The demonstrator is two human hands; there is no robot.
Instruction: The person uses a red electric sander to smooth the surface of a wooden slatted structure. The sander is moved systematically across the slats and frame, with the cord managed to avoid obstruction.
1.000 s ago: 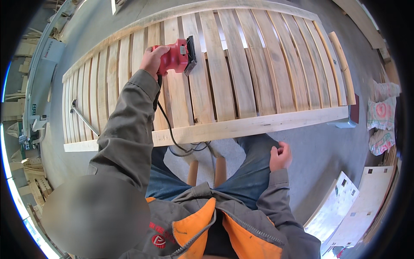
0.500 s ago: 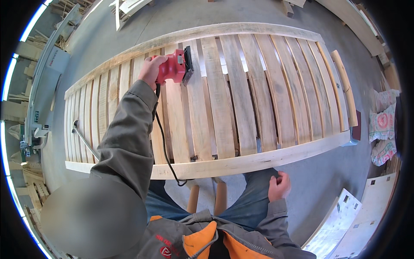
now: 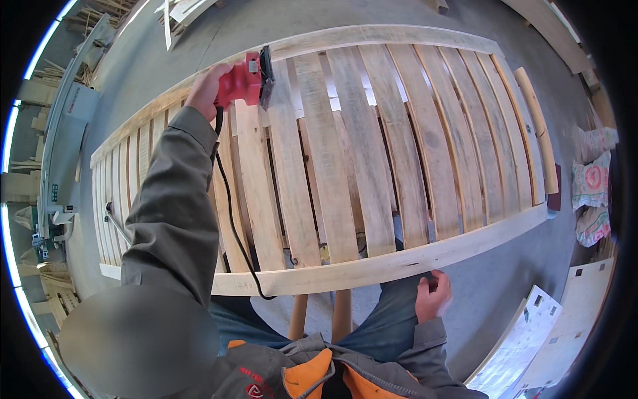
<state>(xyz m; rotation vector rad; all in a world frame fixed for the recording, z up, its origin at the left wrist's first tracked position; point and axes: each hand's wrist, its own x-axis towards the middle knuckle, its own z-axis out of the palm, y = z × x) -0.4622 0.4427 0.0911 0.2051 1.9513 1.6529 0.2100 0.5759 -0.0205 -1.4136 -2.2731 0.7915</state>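
My left hand (image 3: 207,91) is closed around the body of a red electric sander (image 3: 240,82), near the far rail of a slatted wooden frame (image 3: 379,267). The sander's dark sole plate (image 3: 266,77) is seen nearly edge-on at its right end, over the pale slats; I cannot tell whether it touches the wood. From the tool, a black power cord (image 3: 230,199) trails over the slats and past the near rail. My right hand (image 3: 433,294) lies by my right knee, just short of the near rail, its fingers curled in with nothing in them.
A metal rod with a dark end (image 3: 116,223) shows at the frame's left, partly behind my left sleeve. Past the right end stand printed sacks (image 3: 590,186), with pale boards (image 3: 515,342) lower right. A long grey machine (image 3: 63,153) stands at left.
My left hand and the sander have moved left and toward the far rail. The view has shifted slightly, so the frame sits a little differently. My right hand stays by the knee.
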